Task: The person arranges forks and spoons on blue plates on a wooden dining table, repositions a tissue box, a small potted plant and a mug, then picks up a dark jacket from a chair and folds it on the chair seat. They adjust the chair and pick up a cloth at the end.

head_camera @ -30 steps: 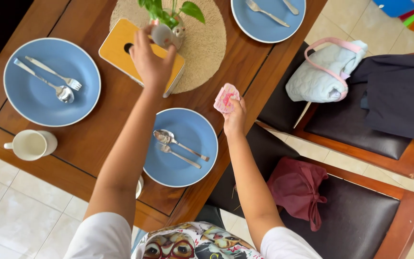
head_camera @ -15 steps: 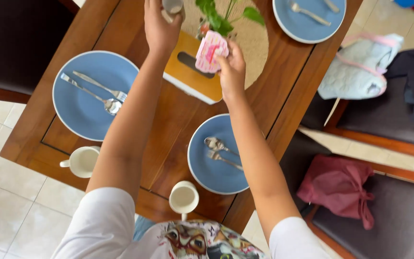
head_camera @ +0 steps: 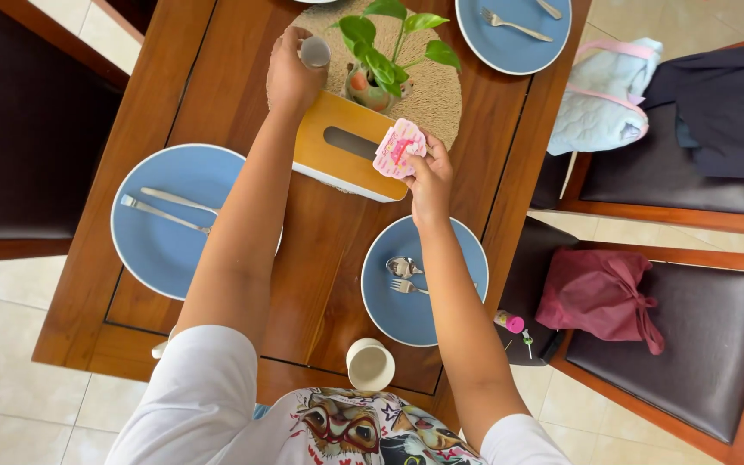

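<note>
Left hand: the left hand (head_camera: 290,77) is stretched out over the wooden table (head_camera: 217,77), fingers curled snug around a small grey cup (head_camera: 314,52) (could be a shaker, hard to say from above). Grip looks closed all the way round it.

Right hand: the right hand (head_camera: 428,176) pinches a pink sponge cloth (head_camera: 398,148) between thumb and fingertips, the rest of the fingers tucked in. So both hands are clamped on something, and they sit near each other but not touching.

Pink cloth: held right over the near right corner of the yellow tissue box (head_camera: 342,146); can't tell if it actually presses on the box.

Grey cup: up by the far left corner of the box, at the edge of the round woven mat (head_camera: 437,103).

Plant: a small potted plant (head_camera: 376,65) stands on the mat, just beside the cup and behind the box.

Plates: a blue plate (head_camera: 441,284) with spoon and fork lies under the right forearm; a bigger blue plate (head_camera: 152,250) with cutlery sits to the left, partly covered by the left arm.

Mug: a white mug (head_camera: 370,363) stands at the near table edge, between the arms.

Chairs: a maroon bag (head_camera: 600,297) rests on the chair to the right.
</note>
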